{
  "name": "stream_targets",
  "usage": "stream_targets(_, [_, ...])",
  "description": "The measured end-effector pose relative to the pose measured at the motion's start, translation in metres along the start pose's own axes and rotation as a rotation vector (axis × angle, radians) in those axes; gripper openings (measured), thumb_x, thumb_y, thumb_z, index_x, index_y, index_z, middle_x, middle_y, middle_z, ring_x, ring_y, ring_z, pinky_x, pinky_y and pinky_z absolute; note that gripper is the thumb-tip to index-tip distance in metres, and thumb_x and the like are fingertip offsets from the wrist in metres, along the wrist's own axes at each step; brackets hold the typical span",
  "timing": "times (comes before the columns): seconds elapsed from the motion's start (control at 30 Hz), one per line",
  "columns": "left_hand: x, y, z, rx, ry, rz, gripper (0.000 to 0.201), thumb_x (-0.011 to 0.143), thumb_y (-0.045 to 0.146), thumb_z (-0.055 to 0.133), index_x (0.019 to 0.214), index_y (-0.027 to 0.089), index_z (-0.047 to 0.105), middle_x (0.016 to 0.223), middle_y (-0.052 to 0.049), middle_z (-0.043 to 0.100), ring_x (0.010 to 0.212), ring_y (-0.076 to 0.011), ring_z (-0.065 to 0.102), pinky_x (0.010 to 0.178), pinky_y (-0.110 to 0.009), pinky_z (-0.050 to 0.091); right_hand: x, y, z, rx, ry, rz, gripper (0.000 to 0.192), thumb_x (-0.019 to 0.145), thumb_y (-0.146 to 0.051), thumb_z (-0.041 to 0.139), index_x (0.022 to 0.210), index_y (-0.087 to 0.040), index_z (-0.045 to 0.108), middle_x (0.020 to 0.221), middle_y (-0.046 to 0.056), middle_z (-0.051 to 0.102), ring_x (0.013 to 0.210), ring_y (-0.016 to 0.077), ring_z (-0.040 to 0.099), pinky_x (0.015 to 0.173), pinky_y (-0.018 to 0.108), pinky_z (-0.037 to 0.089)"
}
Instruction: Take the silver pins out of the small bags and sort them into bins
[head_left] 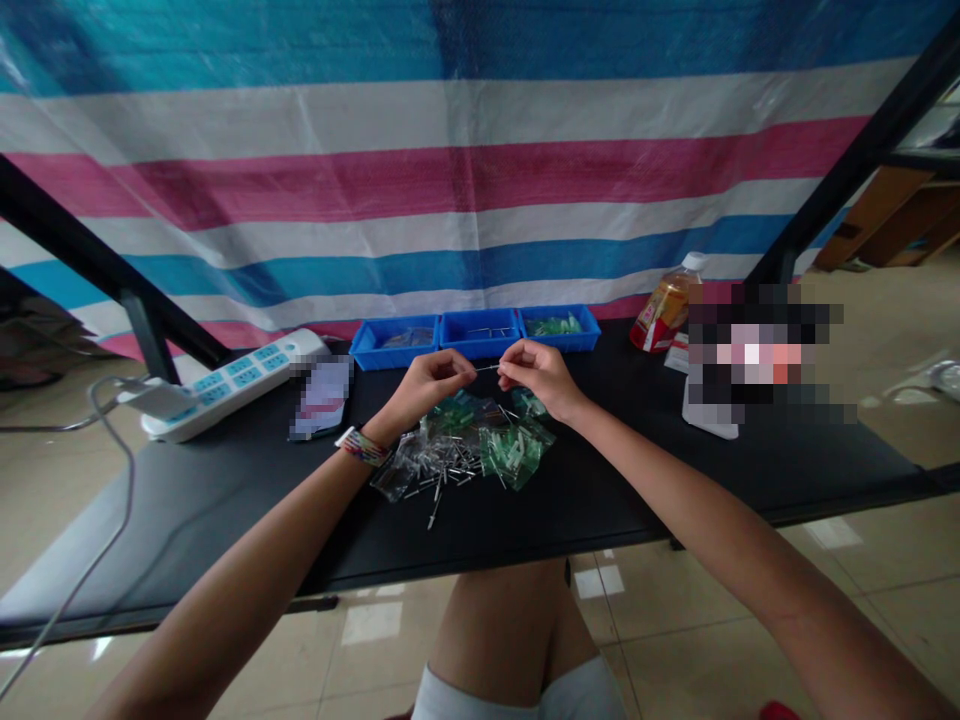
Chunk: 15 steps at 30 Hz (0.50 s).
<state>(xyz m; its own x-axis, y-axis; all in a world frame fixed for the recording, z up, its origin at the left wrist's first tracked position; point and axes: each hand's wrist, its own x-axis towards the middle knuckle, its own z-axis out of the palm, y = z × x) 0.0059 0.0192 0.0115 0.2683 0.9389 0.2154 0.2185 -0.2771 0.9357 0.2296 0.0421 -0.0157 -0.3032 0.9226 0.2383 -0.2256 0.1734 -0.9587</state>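
Both hands meet above the middle of the black table, fingertips pinched at opposite ends of a thin metal rod (pixel 487 368). My left hand (pixel 435 382) grips its left end and my right hand (pixel 544 378) its right end; the rod lies roughly level. Below them is a loose pile of small silvery metal pins (pixel 446 456), partly on clear plastic bags. Beside the pile, green plastic bags (pixel 517 452) hold pale green pieces. Just behind the hands stand three blue trays: the left tray (pixel 364 352), the middle tray (pixel 472 348) holding thin rods, and the right tray (pixel 581 340) holding greenish pieces.
A white power strip (pixel 232 385) with a plugged-in cable and a phone (pixel 322 398) lie on the left. A drink bottle (pixel 664 305) stands at the right, near a blurred-out patch. Striped sheeting (pixel 420 180) hangs behind the table (pixel 600 500).
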Motion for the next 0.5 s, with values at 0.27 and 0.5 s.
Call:
stream_targets(0.27, [-0.0009,0.0017,-0.0025,0.035,-0.053,-0.072,0.035,0.086,0.051,0.073,0.082,0.017,0.074,0.072,-0.004,0.068,0.061,-0.0129,0.056,0.054,-0.024,0.038,-0.0001,0.0026,0.0011,-0.103,-0.027,-0.064,0.026,0.076,-0.037,0.085,0.083,-0.020,0.067,0.075,0.000,0.071,0.071,0.0167,0.072,0.070,0.031,0.060])
stream_targets(0.5, [-0.0007,0.0003,-0.0022,0.009,-0.042,-0.034,0.029,0.086,0.045,0.075,0.084,0.016,0.075,0.075,-0.004,0.069,0.061,-0.0119,0.055,0.055,-0.024,0.040,0.0005,0.0034,0.0007,-0.049,-0.020,-0.016,0.030,0.075,-0.038,0.086,0.092,-0.020,0.068,0.080,-0.002,0.069,0.065,0.0146,0.072,0.064,0.029,0.061])
